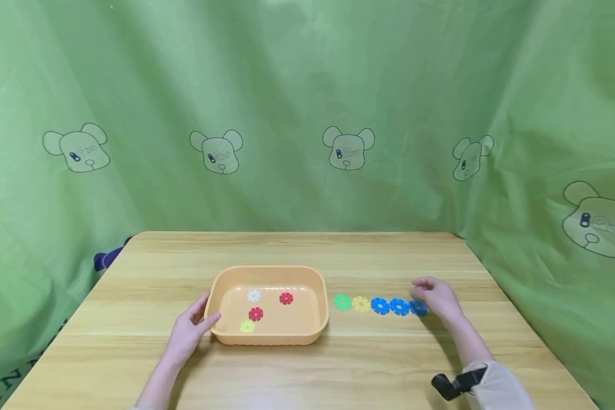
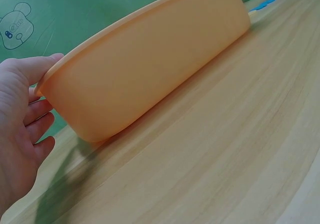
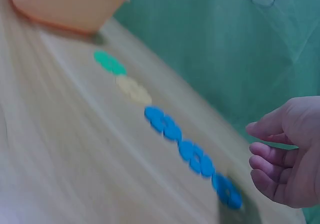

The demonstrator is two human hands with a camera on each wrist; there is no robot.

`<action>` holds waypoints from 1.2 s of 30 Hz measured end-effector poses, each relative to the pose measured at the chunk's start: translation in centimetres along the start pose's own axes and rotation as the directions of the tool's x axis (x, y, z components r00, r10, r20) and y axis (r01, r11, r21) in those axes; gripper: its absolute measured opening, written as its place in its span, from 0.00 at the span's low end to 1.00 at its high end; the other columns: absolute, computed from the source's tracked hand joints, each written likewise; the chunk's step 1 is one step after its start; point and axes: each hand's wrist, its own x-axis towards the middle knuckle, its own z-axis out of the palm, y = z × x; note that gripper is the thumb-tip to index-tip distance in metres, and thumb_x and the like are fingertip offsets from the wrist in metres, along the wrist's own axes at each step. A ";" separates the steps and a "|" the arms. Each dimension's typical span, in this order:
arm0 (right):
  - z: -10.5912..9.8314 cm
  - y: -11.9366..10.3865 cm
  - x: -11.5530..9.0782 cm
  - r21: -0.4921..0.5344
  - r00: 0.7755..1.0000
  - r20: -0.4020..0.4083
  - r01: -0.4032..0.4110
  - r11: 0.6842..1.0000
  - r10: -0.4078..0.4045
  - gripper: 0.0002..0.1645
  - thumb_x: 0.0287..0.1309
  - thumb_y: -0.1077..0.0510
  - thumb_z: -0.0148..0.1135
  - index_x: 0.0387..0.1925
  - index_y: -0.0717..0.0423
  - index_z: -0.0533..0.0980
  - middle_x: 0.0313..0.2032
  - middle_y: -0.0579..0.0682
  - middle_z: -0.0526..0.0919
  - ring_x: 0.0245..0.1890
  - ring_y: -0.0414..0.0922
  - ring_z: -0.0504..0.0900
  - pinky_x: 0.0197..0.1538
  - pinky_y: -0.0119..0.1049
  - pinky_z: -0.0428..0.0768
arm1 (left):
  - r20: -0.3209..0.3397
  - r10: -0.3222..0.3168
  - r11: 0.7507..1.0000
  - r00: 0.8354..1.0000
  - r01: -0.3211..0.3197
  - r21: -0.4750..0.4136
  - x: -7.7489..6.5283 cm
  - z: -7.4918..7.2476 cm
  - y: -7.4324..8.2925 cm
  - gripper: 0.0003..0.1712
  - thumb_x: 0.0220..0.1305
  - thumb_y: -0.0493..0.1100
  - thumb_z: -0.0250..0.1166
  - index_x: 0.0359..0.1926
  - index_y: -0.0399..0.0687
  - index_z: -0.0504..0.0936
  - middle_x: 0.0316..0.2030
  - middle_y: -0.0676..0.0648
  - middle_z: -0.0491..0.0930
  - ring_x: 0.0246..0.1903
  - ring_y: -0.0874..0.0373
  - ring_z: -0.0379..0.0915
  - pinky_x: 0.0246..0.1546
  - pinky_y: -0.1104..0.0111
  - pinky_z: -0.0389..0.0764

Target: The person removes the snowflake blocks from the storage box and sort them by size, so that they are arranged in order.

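An orange plastic tray [image 1: 297, 327] sits on the table, holding a white snowflake disc [image 1: 254, 295], two red discs [image 1: 286, 298] and a yellow one [image 1: 247, 326]. My left hand [image 1: 188, 329] grips its left end, thumb over the rim and fingers outside the wall. To the tray's right runs a row of discs: green [image 1: 342, 302], pale yellow [image 1: 361, 304], then three blue. My right hand [image 3: 292, 156] hovers just above the outermost blue disc [image 3: 226, 190], fingers loosely bent, nothing visible in them. In the head view, this hand partly covers that disc.
The wooden table [image 1: 369, 370] extends on every side of the tray and row. Green fabric [image 1: 287, 85] printed with bear heads hangs behind and beside it. A black strap with a device [image 1: 453, 386] is on the right wrist.
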 end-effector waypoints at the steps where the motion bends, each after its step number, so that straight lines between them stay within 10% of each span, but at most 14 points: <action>1: 0.1 -0.5 0.0 0.013 1.000 0.003 0.008 1.000 -0.008 0.23 0.60 0.59 0.56 0.52 0.72 0.69 0.46 0.67 0.75 0.43 0.56 0.76 0.40 0.41 0.81 | -0.001 0.001 1.000 1.000 -0.001 -0.003 0.0 0.0 0.0 0.40 0.59 0.38 0.64 0.67 0.30 0.55 0.66 0.35 0.55 0.65 0.44 0.52 0.55 0.83 0.60; 15: 3.3 -7.8 0.2 0.278 0.988 0.075 0.107 0.955 -0.133 0.22 0.59 0.62 0.59 0.51 0.73 0.70 0.39 0.56 0.79 0.40 0.49 0.78 0.46 0.47 0.81 | 0.005 -0.003 1.000 1.000 0.003 -0.005 0.0 0.0 0.1 0.40 0.59 0.38 0.64 0.67 0.29 0.54 0.66 0.34 0.54 0.65 0.44 0.52 0.55 0.81 0.61; 36: 11.4 -15.9 -0.3 0.389 0.952 0.206 0.132 0.912 -0.225 0.19 0.53 0.68 0.62 0.47 0.71 0.72 0.38 0.58 0.80 0.36 0.44 0.79 0.45 0.43 0.81 | 0.006 -0.010 1.000 1.000 0.010 -0.016 0.0 0.1 0.2 0.40 0.59 0.39 0.64 0.67 0.31 0.55 0.67 0.35 0.55 0.65 0.44 0.53 0.55 0.79 0.62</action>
